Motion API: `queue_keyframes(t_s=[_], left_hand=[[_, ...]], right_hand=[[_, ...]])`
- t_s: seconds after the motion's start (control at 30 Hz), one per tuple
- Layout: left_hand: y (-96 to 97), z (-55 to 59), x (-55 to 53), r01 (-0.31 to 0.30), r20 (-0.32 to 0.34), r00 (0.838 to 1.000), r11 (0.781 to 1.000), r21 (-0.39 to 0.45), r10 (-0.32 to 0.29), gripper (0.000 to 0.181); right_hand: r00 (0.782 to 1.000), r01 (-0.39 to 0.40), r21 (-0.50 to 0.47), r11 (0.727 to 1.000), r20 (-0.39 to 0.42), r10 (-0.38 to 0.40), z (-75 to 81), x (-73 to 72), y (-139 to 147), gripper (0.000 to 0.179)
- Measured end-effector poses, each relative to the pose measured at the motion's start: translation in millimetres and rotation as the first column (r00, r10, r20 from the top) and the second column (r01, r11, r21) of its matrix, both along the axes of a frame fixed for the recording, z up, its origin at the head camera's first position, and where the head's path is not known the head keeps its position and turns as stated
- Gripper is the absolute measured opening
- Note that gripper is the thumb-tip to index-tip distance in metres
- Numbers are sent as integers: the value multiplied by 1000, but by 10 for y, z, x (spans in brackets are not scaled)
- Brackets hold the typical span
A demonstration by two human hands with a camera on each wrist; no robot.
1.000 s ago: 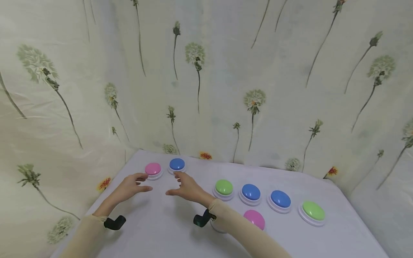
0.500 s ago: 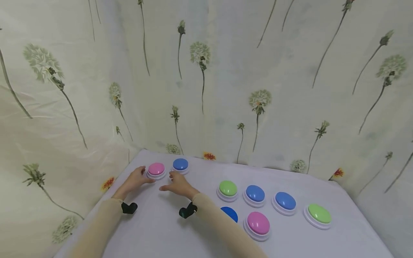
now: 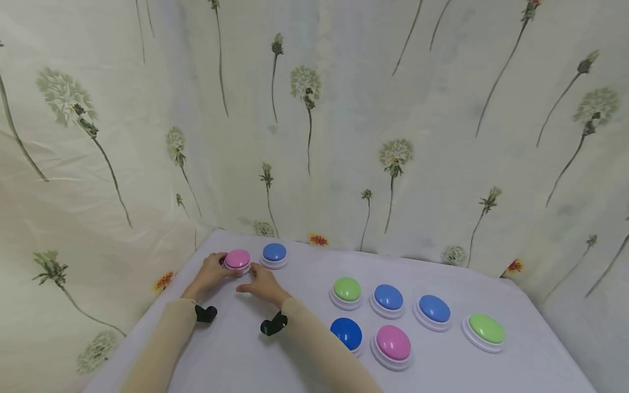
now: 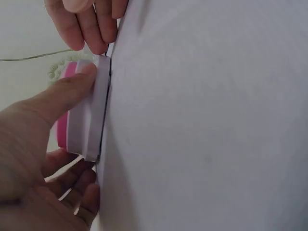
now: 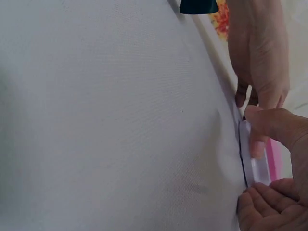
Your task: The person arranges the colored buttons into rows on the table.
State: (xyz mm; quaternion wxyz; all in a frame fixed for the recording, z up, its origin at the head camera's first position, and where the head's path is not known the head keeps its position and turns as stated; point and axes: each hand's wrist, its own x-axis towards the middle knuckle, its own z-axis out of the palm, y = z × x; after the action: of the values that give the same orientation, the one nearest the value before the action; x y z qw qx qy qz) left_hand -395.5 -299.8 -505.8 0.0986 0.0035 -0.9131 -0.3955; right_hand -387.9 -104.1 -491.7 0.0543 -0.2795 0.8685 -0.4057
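Observation:
A pink push button (image 3: 237, 258) with a round white base stands at the far left of the table. My left hand (image 3: 208, 274) grips it, the thumb (image 4: 72, 89) lying along the front of the base and the fingers around its left side. On the other side is my right hand (image 3: 265, 285), its fingertips right at the base's right edge. The right thumb is spread away from the button in the head view. Just to the right, beyond the right hand, sits a blue push button (image 3: 274, 252).
On the white table (image 3: 442, 365), a row holds a green button (image 3: 347, 289), two blue ones and another green button (image 3: 486, 328). Nearer lie a dark blue button (image 3: 346, 333), partly behind the right sleeve, and a pink one (image 3: 393, 343). A flowered curtain (image 3: 334, 136) stands behind.
Both hands have moved in to the far-left pink button; the left now grips it and the right fingers reach its edge. The dark blue button has come out from behind the right arm.

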Motion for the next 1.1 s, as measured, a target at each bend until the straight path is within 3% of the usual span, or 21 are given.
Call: queue_keyframes(t_s=[0.2,0.33,0.53,0.7,0.87,1.0,1.1], left_hand=[[-75,-32,21,5,14,1000,1000,13,-6,84],[-69,5,21,21,14,1000,1000,14,-21,80],[6,25,-12,-6,46,999,995,-97,10,95],[-28,-17,5,12,55,998,996,-87,-7,97],[-117,-31,114,105,76,992,994,-21,-103,89],[-150,-30,205,200,84,975,977,73,-206,83],[-159,-38,254,230,96,966,967,111,-241,82]], right_hand=[[1000,18,15,1000,-3,-18,-22,5,-10,78],[999,29,18,999,-18,-29,0,3,8,76],[999,20,21,1000,-41,-19,-17,-6,31,73],[1000,10,-19,1000,-10,-11,-23,24,43,72],[1000,0,-32,999,-21,-1,-24,50,34,74],[999,13,5,1000,-35,-13,-47,37,29,74],[998,7,18,1000,-68,-6,-83,20,19,63]])
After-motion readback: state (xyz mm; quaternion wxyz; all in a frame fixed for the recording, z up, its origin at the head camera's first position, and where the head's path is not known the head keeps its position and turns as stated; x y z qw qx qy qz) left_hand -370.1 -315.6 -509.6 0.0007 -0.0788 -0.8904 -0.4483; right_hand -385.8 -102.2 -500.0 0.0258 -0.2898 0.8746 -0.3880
